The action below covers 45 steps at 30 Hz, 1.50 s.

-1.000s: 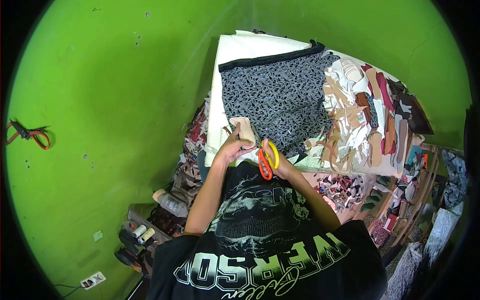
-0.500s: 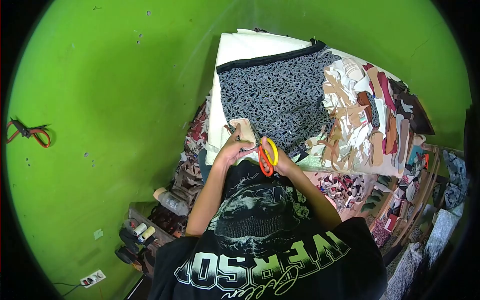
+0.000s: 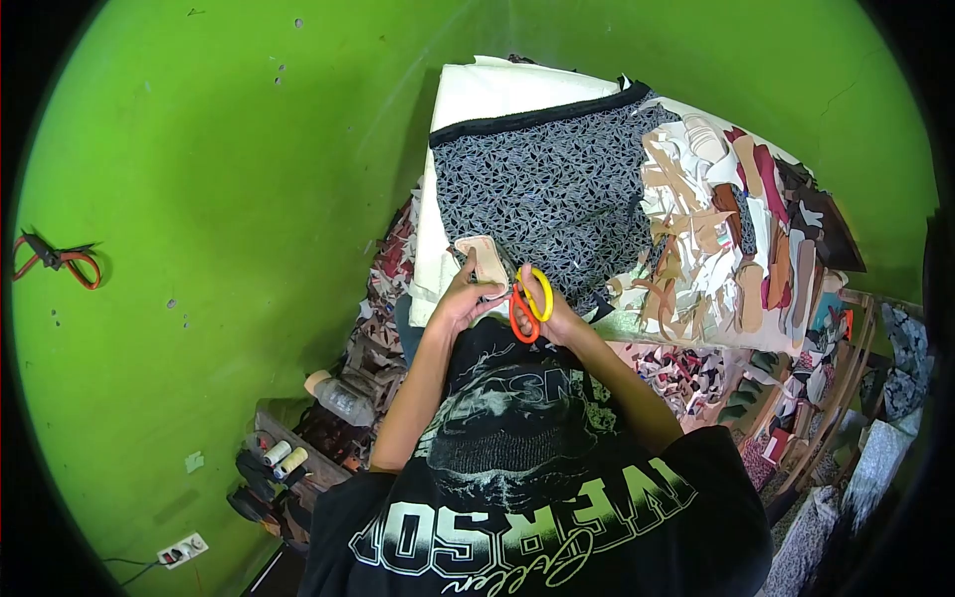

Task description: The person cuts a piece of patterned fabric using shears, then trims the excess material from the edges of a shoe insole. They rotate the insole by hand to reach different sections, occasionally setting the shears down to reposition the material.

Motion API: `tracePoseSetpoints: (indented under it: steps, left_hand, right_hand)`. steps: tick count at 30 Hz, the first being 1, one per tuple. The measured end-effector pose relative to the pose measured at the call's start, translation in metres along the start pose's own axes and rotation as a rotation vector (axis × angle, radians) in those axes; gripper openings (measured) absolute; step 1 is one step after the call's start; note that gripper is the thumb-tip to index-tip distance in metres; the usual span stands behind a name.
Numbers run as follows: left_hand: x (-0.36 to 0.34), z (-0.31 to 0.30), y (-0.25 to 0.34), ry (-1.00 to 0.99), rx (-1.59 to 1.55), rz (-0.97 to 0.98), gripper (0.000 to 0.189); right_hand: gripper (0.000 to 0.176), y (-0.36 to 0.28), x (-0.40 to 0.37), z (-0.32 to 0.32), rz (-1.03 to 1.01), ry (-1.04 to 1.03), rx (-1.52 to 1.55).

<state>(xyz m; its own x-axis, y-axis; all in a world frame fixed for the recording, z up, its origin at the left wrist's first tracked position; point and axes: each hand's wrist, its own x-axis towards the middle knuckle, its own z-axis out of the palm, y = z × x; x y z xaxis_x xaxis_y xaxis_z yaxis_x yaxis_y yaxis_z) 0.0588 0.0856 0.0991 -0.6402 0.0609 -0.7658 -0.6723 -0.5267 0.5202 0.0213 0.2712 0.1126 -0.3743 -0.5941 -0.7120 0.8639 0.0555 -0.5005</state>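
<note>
Pinched in my left hand (image 3: pixel 464 301) is a flat beige piece (image 3: pixel 483 261) with rounded corners, shaped like a shoe insole part. A narrow edge of patterned fabric seems to show around it. My right hand (image 3: pixel 559 320) grips scissors (image 3: pixel 533 306) with one yellow and one red handle loop. Their blades lie close to the right edge of the beige piece and are mostly hidden. Both hands are over the near edge of a black and grey patterned cloth (image 3: pixel 547 184) with a black band along its far side.
Leather and fabric scraps (image 3: pixel 711 239) are heaped on the right of the white work surface (image 3: pixel 425 269). More offcuts (image 3: pixel 681 378) lie below. Thread spools (image 3: pixel 292 461) and a plastic bottle (image 3: pixel 343 400) are on the left. Red-handled pliers (image 3: pixel 62 262) hang on the green wall.
The scissors' handle loops have tilted and shifted slightly up and left. My left hand and the beige piece stay almost in place.
</note>
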Motion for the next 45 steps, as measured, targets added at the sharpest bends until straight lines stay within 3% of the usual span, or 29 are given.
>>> tracePoseSetpoints:
  steps: [3,12,22,28,45]
  left_hand:
    - [0.000,0.001,0.000,0.011,0.045,0.020,0.099]
    - [-0.005,-0.004,0.012,0.033,-0.001,0.051,0.103]
    - [-0.017,0.003,0.008,0.022,0.026,0.067,0.098]
    - [-0.023,0.014,0.015,0.015,0.022,0.076,0.098]
    - [-0.029,0.007,0.011,-0.024,0.008,0.066,0.098]
  right_hand:
    - [0.069,-0.007,-0.004,0.002,0.034,-0.076,0.130]
    - [0.077,-0.016,-0.013,0.006,0.145,-0.095,0.065]
    - [0.069,-0.023,0.000,0.012,0.041,-0.063,0.202]
    - [0.068,-0.010,0.013,0.011,-0.046,0.011,0.116]
    - [0.071,-0.010,0.026,0.007,-0.055,-0.003,-0.041]
